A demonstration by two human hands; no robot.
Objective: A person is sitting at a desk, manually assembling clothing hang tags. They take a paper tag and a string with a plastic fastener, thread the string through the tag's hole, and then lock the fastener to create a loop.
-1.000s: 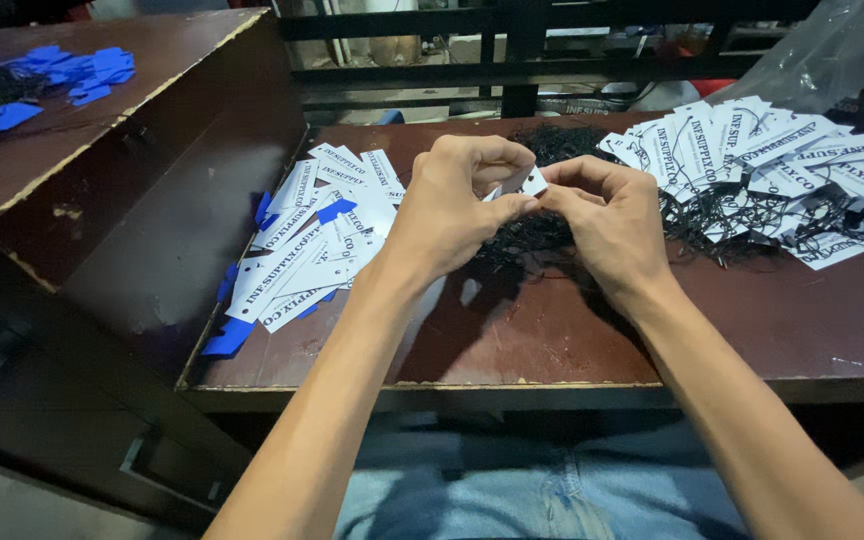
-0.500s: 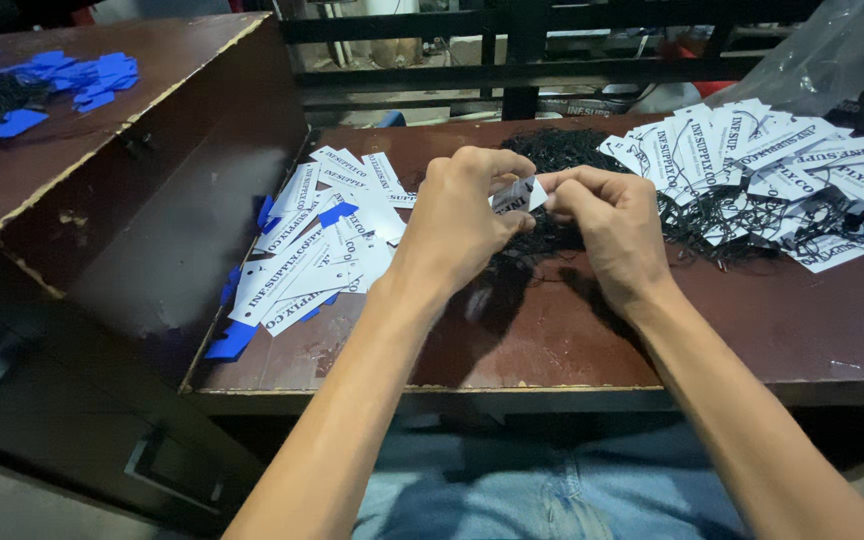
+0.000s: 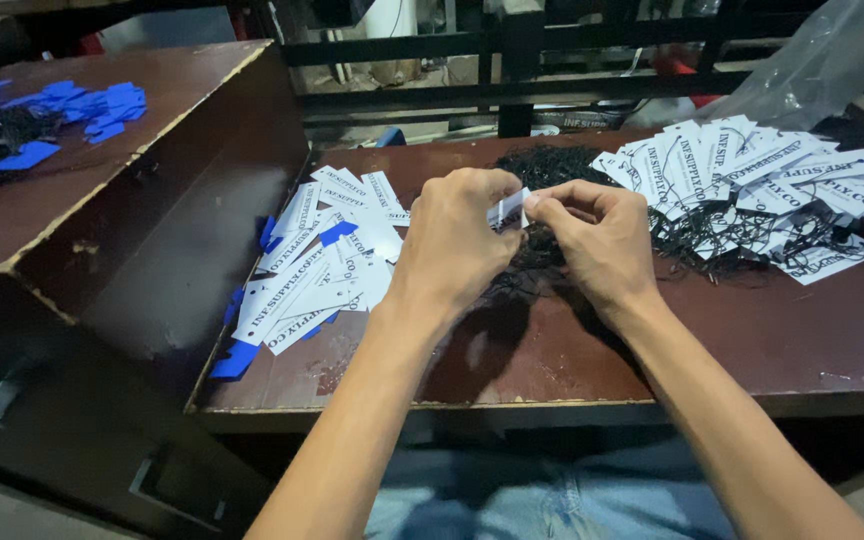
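both hands drawn a little closer together than half a second ago, tag turned more upright between them. left hand (image 3: 457, 240) curled nearly closed, thumb and forefinger pinching the small white paper tag (image 3: 508, 208) at its left edge. right hand (image 3: 597, 240) also mostly closed, fingertips (image 3: 542, 205) meeting the same tag from the other side; cannot tell whether a string is already caught there. just beneath and beyond both hands, heap of loose black strings (image 3: 552, 165) on the brown table (image 3: 732, 340). well to the left of the left hand, spread of plain white and blue tags (image 3: 317, 275). to the right of the right hand, pile of tags with strings attached (image 3: 752, 190). looks like threading in progress, judging by the tighter pinch.
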